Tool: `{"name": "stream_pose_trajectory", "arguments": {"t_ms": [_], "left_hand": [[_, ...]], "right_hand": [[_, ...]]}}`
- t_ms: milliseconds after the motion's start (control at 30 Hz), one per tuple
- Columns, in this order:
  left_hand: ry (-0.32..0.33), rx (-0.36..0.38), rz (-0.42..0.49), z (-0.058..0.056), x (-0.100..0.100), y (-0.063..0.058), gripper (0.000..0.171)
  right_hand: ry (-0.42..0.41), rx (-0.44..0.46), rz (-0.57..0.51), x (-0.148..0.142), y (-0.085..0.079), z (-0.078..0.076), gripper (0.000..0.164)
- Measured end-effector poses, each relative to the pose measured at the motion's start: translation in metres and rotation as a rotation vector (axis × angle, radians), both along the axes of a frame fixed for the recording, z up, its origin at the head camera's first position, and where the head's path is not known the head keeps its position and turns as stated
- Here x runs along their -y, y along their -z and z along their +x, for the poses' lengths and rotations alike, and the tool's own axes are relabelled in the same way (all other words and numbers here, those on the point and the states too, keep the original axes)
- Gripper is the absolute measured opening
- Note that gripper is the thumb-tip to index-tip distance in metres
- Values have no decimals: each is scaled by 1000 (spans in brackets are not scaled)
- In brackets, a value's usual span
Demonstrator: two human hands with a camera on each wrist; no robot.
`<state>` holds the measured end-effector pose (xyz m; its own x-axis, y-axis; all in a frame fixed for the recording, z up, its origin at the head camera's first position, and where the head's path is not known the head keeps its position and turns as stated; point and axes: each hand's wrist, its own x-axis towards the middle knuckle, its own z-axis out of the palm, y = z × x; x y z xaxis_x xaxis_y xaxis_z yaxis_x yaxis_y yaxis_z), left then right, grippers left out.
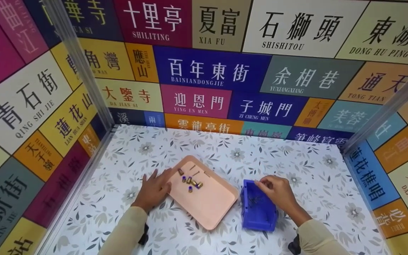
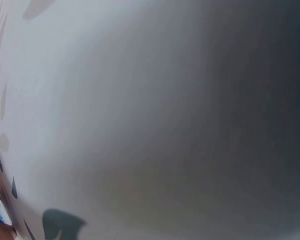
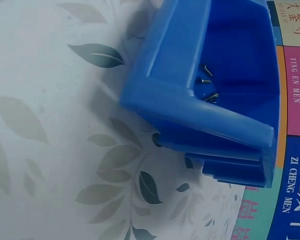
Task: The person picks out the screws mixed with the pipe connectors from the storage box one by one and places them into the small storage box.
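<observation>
My left hand (image 1: 155, 188) rests at the left edge of a pink tray (image 1: 209, 212), its fingers spread and its thumb at the rim. In the tray lie several small brass-coloured pieces (image 1: 194, 182), some with blue ends, and a few thin screws (image 1: 196, 173). To the right stands a blue bin (image 1: 259, 225) with small dark screws (image 1: 256, 200) inside. My right hand (image 1: 281, 191) is over the bin's far right side, fingers bent and thumb and fingertips together close over the far rim. I cannot tell whether they pinch anything.
The table (image 1: 129, 219) has a white leaf-and-flower cover. Printed sign panels (image 1: 207, 67) wall it in at the back and both sides, with clear corner posts (image 1: 83, 63) at left and right. The left wrist view shows mostly blurred pale cover.
</observation>
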<state>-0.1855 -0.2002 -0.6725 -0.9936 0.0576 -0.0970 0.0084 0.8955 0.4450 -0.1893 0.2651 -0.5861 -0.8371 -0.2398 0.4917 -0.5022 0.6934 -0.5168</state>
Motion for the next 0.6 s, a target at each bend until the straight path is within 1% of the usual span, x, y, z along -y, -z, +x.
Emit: {"name": "stream_pose_trajectory", "arguments": {"t_ms": [200,433,600], "left_hand": [[-8,9,17,1,0,-1,61],[-5,-30,19,-1,0,2,60],[-7,-36,26,-1,1,2,60]], "right_hand": [[1,14,-5,-1,5,2,13],[16,47,-3,-2,5,4,13],[19,52,-1,-2,7,4,12]]}}
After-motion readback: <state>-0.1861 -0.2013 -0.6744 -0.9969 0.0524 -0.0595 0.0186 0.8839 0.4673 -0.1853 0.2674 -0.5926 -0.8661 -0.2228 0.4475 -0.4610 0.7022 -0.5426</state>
